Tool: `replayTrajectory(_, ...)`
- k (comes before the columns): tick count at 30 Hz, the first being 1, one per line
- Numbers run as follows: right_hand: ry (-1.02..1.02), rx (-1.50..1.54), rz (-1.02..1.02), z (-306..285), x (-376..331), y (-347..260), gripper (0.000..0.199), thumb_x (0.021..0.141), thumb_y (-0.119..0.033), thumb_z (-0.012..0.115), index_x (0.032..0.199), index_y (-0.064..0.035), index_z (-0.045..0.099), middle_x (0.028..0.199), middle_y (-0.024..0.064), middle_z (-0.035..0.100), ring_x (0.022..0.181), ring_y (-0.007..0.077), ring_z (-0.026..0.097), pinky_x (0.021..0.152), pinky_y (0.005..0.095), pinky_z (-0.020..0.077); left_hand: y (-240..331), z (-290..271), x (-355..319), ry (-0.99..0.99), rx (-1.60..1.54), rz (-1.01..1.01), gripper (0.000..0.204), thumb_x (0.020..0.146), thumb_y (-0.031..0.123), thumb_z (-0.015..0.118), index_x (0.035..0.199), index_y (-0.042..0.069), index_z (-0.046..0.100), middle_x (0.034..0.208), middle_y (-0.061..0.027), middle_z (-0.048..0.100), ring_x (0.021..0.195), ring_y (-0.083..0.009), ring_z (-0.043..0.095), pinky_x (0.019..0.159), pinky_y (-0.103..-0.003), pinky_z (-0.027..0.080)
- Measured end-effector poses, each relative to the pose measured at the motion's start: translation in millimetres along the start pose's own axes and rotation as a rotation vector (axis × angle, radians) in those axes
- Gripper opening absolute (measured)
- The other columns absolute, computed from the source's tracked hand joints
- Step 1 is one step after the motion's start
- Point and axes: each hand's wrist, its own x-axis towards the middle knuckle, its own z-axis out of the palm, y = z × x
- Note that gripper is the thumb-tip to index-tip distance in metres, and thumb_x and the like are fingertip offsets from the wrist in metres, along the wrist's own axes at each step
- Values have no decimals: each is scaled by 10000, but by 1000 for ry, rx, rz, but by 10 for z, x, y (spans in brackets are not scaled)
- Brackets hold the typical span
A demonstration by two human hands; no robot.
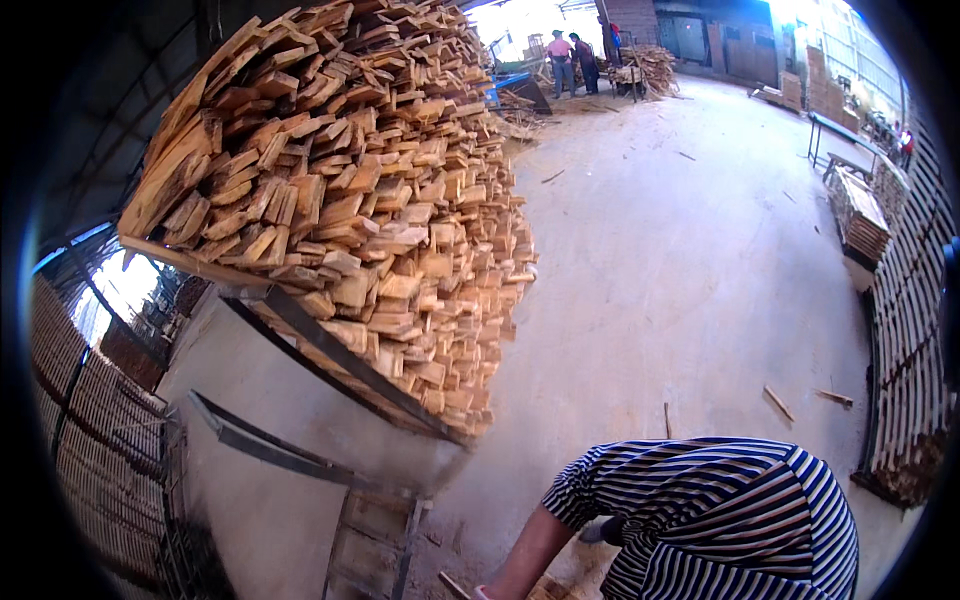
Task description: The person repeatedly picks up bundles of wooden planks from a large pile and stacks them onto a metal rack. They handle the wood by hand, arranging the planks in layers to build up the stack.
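Neither my left hand nor my right hand shows in the head view. At the lower edge, a person in a black-and-white striped top (710, 500) bends down close to me. That person's bare forearm (528, 558) reaches down to the lower left, and the hand is cut off by the picture's edge. A thin wood strip (455, 586) lies beside that wrist, and pieces of wood (552, 588) show just to its right. Left of the arm is a metal cart frame (372, 540), with a long dark bar (265, 445) running from it to the far left.
A tall stack of split wood pieces (400, 220) rises at centre left on a dark metal-edged base (350, 365). Slatted wood racks line the right (915, 330) and left (110, 450) sides. Loose sticks (778, 403) lie on the concrete floor (660, 260). Two people (572, 65) stand far back.
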Motion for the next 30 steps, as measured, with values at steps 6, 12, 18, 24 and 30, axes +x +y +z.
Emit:
replayTrajectory(6,-1,114,8,-332,396,646,315,758,-267,699,1042,-130,697,955,98,696,926,309,677,758,568,478,-259,-590,963,6,28,70,709,921,398,689,1504,107,407,1458,-110,509,1342,-248,474,1137,-429,261)
replayTrajectory(12,-60,405,-294,-168,822,138,328,768,-279,697,1063,-135,695,971,99,695,946,308,674,771,548,484,-1782,-927,413,238,-52,-253,670,925,366,690,1483,94,439,1431,-105,533,1319,-243,493,1116,-408,300)
replayTrajectory(18,-80,526,-434,-475,1269,243,340,779,-292,696,1083,-140,693,988,100,695,967,308,671,784,528,491,-3167,-760,-1671,505,-157,-943,631,929,334,691,1463,80,471,1405,-101,557,1295,-238,511,1096,-386,340)
replayTrajectory(24,-88,541,-527,-1017,1909,467,353,789,-304,694,1103,-144,690,1004,101,694,988,308,668,797,508,497,-2570,-624,-3531,810,-216,-1523,593,933,303,692,1443,67,503,1378,-97,582,1271,-233,530,1075,-365,379)
replayTrajectory(30,-25,499,-631,-1094,3166,442,365,799,-317,693,1123,-149,688,1020,102,694,1009,308,665,810,489,503,-2115,-2125,-3520,1321,-280,-1231,484,977,229,643,1413,44,540,1337,-89,608,1249,-224,546,1067,-337,398)
